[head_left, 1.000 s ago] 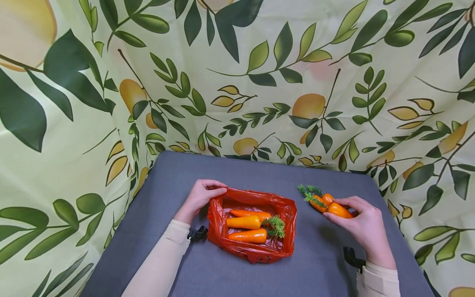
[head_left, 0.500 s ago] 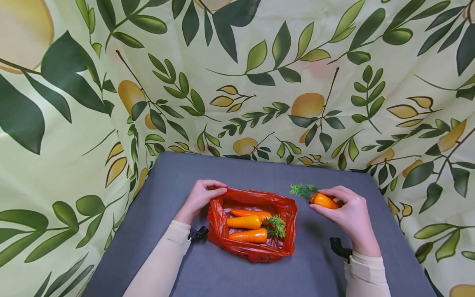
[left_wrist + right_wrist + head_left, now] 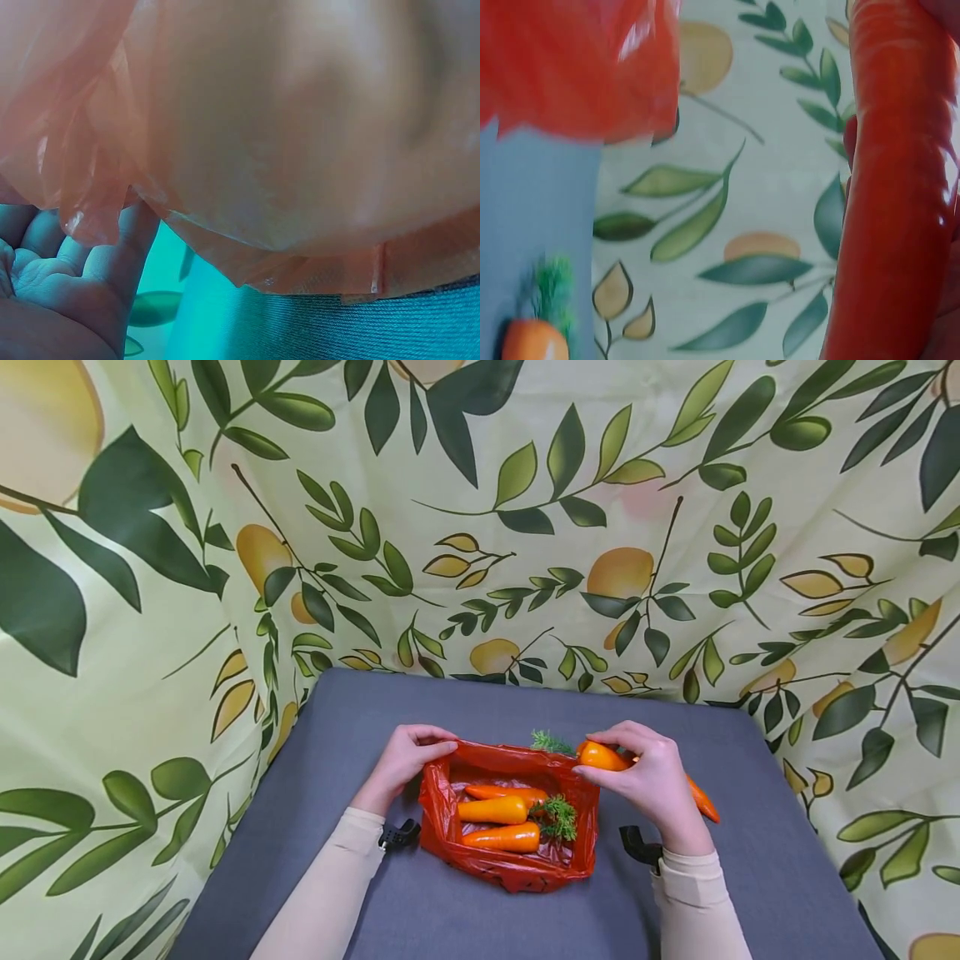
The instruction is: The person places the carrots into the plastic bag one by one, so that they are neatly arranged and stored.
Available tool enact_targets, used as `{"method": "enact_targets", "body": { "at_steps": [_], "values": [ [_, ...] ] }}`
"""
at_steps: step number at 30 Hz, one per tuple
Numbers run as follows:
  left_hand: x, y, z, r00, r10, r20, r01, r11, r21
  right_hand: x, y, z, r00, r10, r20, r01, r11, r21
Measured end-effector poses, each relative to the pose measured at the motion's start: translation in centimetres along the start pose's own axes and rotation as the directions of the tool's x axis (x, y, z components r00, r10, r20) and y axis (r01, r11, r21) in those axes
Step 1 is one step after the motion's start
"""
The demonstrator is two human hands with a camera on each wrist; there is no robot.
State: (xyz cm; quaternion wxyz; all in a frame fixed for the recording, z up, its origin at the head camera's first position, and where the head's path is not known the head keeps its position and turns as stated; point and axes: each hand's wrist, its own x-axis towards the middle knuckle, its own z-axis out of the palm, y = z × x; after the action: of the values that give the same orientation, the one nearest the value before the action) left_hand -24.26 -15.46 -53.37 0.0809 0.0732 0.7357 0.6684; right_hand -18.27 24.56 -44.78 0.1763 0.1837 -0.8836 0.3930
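Observation:
A red plastic bag (image 3: 517,878) stands open on the table, holding several orange carrots (image 3: 491,810) with a green leafy top at their right. My left hand (image 3: 405,762) pinches the bag's back-left rim; the left wrist view shows its palm beside the translucent plastic. My right hand (image 3: 645,777) grips another carrot (image 3: 598,757) between thumb and fingers at the bag's back-right corner. Its green leaves overlap the back rim, and its long body fills the right side of the right wrist view. A further carrot (image 3: 702,800) lies on the table, mostly hidden behind that hand.
The grey cloth-covered table (image 3: 420,702) ends at a patterned fabric backdrop (image 3: 480,568) behind and at the left. Black wrist straps with cameras sit on both wrists.
My right hand has lifted a carrot and moved left with it to the bag's right corner, uncovering the tip of the carrot on the table. The left hand stays at the rim.

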Motion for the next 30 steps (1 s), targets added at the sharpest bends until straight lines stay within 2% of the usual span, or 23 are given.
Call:
{"method": "enact_targets", "body": {
  "at_steps": [12,22,30],
  "values": [
    [0.0,0.0,0.1,1.0,0.003,-0.002,-0.003,1.0,-0.011,1.3,-2.4,3.5,0.988,-0.135,0.077,0.128,0.987,0.099],
    [0.1,-0.1,-0.1,1.0,-0.011,-0.003,0.011,1.0,-0.023,1.6,-4.0,6.1,0.983,-0.119,0.141,0.105,0.989,0.103],
    [0.2,0.0,0.0,1.0,-0.02,-0.011,0.02,1.0,-0.021,1.5,-4.5,7.6,0.977,-0.132,0.165,0.119,0.989,0.086]
  ]
}}
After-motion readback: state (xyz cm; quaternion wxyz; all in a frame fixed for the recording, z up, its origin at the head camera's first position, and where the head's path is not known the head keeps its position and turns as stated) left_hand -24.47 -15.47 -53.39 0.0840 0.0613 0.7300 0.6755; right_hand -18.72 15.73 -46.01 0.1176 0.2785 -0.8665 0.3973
